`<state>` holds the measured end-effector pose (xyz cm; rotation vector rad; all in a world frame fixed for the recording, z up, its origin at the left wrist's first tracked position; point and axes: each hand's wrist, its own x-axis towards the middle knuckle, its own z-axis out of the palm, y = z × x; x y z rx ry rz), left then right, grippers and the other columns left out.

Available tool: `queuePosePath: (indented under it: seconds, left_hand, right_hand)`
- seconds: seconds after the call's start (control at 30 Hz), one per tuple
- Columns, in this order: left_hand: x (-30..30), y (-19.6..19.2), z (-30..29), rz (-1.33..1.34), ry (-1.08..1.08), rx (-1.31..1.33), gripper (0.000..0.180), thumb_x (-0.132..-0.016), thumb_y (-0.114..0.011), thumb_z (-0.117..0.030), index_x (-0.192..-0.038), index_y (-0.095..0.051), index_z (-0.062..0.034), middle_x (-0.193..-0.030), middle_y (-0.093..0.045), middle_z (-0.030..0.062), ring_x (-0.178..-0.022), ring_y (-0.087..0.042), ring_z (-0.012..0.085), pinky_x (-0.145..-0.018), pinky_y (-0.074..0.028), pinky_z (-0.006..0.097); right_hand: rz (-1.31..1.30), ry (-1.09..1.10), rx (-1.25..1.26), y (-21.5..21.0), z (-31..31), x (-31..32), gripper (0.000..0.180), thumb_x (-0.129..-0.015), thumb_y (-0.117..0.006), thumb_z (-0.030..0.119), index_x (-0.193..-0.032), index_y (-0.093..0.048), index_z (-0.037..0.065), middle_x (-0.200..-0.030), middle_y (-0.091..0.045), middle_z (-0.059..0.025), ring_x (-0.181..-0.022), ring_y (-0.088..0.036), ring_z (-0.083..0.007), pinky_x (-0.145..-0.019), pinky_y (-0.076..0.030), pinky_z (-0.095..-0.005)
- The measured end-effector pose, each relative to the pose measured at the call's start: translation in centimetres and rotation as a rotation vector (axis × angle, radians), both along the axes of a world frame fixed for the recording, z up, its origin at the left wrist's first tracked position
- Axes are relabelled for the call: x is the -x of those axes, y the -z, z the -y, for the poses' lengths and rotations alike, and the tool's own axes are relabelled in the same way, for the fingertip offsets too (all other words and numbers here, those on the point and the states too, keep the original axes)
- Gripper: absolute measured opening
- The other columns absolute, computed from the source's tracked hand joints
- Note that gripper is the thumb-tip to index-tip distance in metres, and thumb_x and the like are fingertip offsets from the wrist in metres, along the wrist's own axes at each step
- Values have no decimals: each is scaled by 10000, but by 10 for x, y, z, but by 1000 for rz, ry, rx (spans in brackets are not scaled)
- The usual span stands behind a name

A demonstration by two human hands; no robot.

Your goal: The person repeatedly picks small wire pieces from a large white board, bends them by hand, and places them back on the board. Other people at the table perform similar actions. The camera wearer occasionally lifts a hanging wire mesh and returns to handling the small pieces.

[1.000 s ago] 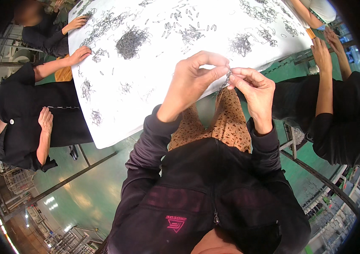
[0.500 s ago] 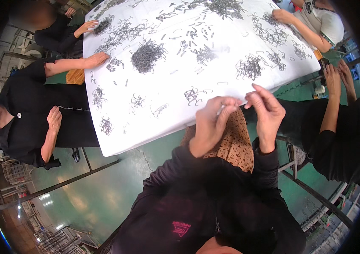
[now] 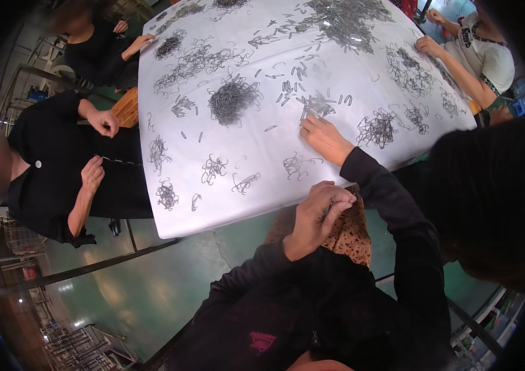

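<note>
My left hand (image 3: 319, 216) is closed in a pinch just off the near edge of the white table (image 3: 244, 207). Whatever lies between its thumb and fingers is too small to make out. Stretched forward over the tabletop, my right hand (image 3: 328, 139) has its fingers drawn together, their tips at a small heap of short, thin dark pieces (image 3: 318, 105). Whether it grips one of them is hidden. Between my hands and slightly left is a loose cluster of thin curved hooks (image 3: 296, 166). A denser tangle of hooks (image 3: 376, 128) sits to the right of my right hand.
Dark piles (image 3: 232, 102) and scattered hooks cover much of the table. A co-worker in black (image 3: 46, 161) sits at the left, another (image 3: 89, 49) beyond, one in white (image 3: 485, 55) at the far right. A dark-haired head (image 3: 491, 204) leans in close at my right.
My right hand has left its place beside the left hand and reached forward to the small heap. The left-hand co-worker's hand has drawn back from the table. A head has come in at right.
</note>
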<state>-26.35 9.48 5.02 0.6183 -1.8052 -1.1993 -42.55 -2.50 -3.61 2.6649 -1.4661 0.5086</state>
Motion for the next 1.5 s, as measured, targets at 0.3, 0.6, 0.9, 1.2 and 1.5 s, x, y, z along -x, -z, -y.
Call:
queuePosePath:
  seconds: [0.3, 0.6, 0.9, 1.2, 1.5]
  left_hand:
    - [0, 5, -8, -49, -61, -173, 84, -885, -634, -50, -963, -617, -22, -903, -674, 81, -866, -625, 224, -791, -482, 317]
    - [-3, -1, -3, -26, -93, -94, 106, -885, -642, -61, -974, -631, -5, -898, -666, 113, -832, -649, 216, -743, -498, 304]
    - [8, 0, 10, -18, -121, -82, 111, -870, -663, -77, -960, -634, -19, -862, -654, 107, -789, -635, 229, -697, -490, 306]
    - [11, 7, 25, 59, -137, 137, 151, -827, -677, -9, -970, -635, -28, -923, -661, 67, -879, -622, 212, -814, -478, 303]
    - [-52, 41, 216, 639, -548, 328, 145, -809, -686, -143, -915, -706, -47, -964, -662, 115, -777, -617, 292, -702, -504, 352]
  right_hand:
    - [240, 104, -39, 18, -25, 3, 97, -704, -557, -45, -800, -566, -37, -892, -564, -181, -922, -557, -357, -780, -500, -383]
    - [1227, 317, -574, -79, -93, 16, 149, -815, -649, -2, -954, -680, -44, -860, -666, -89, -771, -652, -150, -624, -505, -269]
    - [1403, 352, -311, -132, -154, 1, 239, -784, -641, -129, -1011, -668, -61, -939, -680, -99, -826, -665, -136, -729, -528, -227]
    - [1550, 498, -230, -116, -150, -7, 212, -771, -654, -140, -971, -649, -70, -913, -673, -108, -775, -646, -125, -696, -518, -226]
    - [1657, 456, -269, -111, -163, -13, 192, -755, -613, -192, -900, -630, -67, -831, -644, -113, -688, -613, -118, -632, -499, -217]
